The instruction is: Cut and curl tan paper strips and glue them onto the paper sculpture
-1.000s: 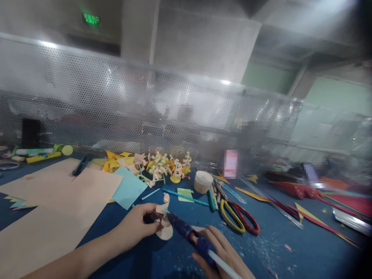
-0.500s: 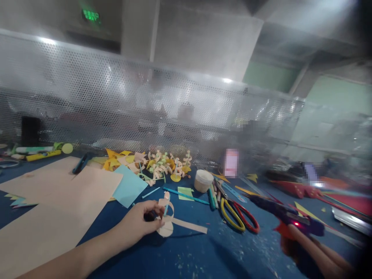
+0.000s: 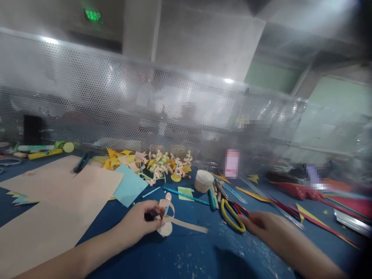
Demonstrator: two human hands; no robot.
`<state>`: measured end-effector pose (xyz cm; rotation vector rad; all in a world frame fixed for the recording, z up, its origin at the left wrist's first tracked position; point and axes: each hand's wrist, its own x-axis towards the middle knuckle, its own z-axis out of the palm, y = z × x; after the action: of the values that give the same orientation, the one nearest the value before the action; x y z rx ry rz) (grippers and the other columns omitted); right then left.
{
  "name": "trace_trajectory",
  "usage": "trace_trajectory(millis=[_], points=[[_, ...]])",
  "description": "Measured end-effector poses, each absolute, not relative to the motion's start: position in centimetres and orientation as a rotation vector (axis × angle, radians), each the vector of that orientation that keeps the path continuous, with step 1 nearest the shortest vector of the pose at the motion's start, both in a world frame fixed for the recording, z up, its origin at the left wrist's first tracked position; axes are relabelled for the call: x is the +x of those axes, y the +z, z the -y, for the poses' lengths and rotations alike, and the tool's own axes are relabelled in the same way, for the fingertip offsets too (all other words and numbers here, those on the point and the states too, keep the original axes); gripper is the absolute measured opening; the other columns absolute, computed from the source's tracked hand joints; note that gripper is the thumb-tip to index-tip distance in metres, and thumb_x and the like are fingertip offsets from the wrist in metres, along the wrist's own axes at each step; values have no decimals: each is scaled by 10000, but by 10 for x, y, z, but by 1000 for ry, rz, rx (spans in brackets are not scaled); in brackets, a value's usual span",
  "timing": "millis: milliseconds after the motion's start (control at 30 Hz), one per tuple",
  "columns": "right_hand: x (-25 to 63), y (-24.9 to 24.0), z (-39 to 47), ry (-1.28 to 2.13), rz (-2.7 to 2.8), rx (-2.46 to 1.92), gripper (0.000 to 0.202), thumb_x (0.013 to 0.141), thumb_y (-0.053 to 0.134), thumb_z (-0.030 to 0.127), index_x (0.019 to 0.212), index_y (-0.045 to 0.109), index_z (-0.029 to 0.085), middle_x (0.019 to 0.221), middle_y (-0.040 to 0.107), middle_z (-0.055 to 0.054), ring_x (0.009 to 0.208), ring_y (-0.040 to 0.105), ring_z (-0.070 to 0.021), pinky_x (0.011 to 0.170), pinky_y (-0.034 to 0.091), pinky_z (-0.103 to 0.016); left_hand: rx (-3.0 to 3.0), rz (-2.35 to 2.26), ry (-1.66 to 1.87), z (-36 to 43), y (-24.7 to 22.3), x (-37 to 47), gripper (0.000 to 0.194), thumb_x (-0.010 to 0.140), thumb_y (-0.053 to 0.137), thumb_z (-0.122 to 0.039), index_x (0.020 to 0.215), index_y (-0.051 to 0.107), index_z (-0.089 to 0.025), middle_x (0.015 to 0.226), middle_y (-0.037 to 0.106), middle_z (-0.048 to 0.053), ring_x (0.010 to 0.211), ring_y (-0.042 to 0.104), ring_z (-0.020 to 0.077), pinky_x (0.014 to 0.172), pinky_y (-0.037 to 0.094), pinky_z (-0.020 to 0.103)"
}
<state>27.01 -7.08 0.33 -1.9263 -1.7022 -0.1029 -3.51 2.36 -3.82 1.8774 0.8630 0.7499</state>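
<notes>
- Two bare hands are at work over the blue table (image 3: 162, 259); from where I stand, the left hand (image 3: 139, 223) plainly has something, its thumb and fingertips pinching a small paper piece (image 3: 165, 229).
- That piece is low in front of the person, with a pale disc at its foot and a light blue stick (image 3: 166, 211) rising above it; I can't tell whether the disc touches the table.
- From the piece, a pale paper strip (image 3: 190, 225) stretches out, its free end lying towards the right hand (image 3: 270, 228).
- The right hand is narrow, fingertips at the yellow and red handles of the scissors (image 3: 231, 218) — whether it has closed on them, I can't tell.
- Over on the left lie large pale sheets (image 3: 58, 217), a dark cutter (image 3: 81, 162) on top and a blue sheet (image 3: 129, 186) beside them.
- Past the hands, a thin blue rod (image 3: 201, 201) crosses a green slip (image 3: 186, 194), near a white-lidded tub (image 3: 204, 182).
- Farther back sits a heap of paper curls (image 3: 162, 164) — yellow scraps (image 3: 114, 161) next to it.
- Behind everything stands a perforated screen (image 3: 87, 97), with a green exit sign (image 3: 93, 15) glowing above.
</notes>
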Motion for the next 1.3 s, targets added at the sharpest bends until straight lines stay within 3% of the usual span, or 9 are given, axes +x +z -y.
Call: trace_trajectory(millis=[100,167,300,533,867,1300], points=[[203,7,35,562,1880,-1587,257,785,491,404,788,662,212,718,680,-17,642,620,-171,577,461,-249,1878,-849,766,-24,-39,-35,126,683,573,-281,709,572,-158,677,544,-9,661,512,150,625,399,235],[169,4,16,795,1821,-1439,289,784,496,381,889,660,167,765,681,-42,700,624,-186,645,470,-273,1873,-844,770,-24,-40,-35,120,686,567,-276,705,573,-158,662,543,-15,650,517,147,616,400,230],[145,-6,-2,1001,1829,-1336,304,734,546,377,748,698,113,656,661,-49,614,585,-175,568,444,-254,1838,-834,779,-26,-42,-36,61,669,563,-211,692,576,-157,633,541,-29,621,520,133,592,396,216],[142,-13,-2,1117,1709,-1328,292,687,579,345,785,720,109,686,682,-50,585,569,-147,568,434,-249,1842,-857,767,-30,-49,-36,112,666,572,-199,751,634,-158,725,626,3,707,571,169,643,419,237],[139,-6,1,1090,1695,-1335,197,677,566,237,732,736,152,594,668,-20,503,512,-113,512,389,-229,1863,-905,795,-30,-49,-35,77,645,591,-206,693,626,-157,660,565,-15,646,543,151,600,407,226],[138,-5,4,1058,1702,-1280,140,664,595,277,669,648,148,655,641,-31,622,563,-150,608,430,-259,1893,-838,800,-32,-52,-37,122,689,574,-224,756,640,-147,726,621,19,721,578,187,651,428,251]])
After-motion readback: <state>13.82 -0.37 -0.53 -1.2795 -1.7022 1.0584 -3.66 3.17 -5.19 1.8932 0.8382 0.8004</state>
